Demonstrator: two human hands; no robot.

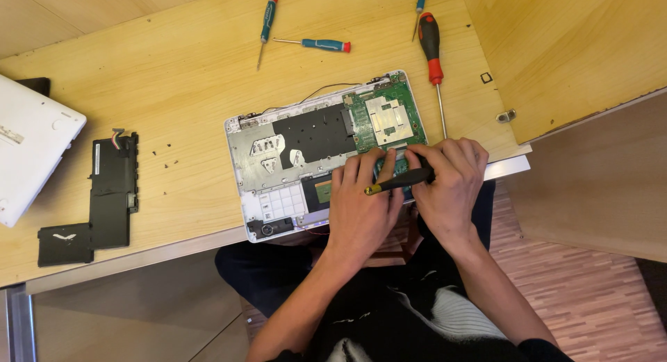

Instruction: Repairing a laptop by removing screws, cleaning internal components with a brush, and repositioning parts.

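An opened white laptop base point(278, 174) lies at the desk's front edge, with its green circuit board point(389, 115) exposed at the right. My left hand point(361, 206) rests flat on the lower right part of the base, fingers spread over the board's edge. My right hand point(451, 185) grips a black-handled screwdriver with a yellow end point(396, 183), held almost level across my left fingers. Its tip is hidden under my right hand.
A black L-shaped battery pack point(104, 202) and a white laptop cover point(31, 150) lie at the left. Two teal-and-red screwdrivers point(267, 21) point(319, 44) and a larger red-and-black one point(432, 56) lie behind the base. Small screws point(167, 157) dot the wooden desk.
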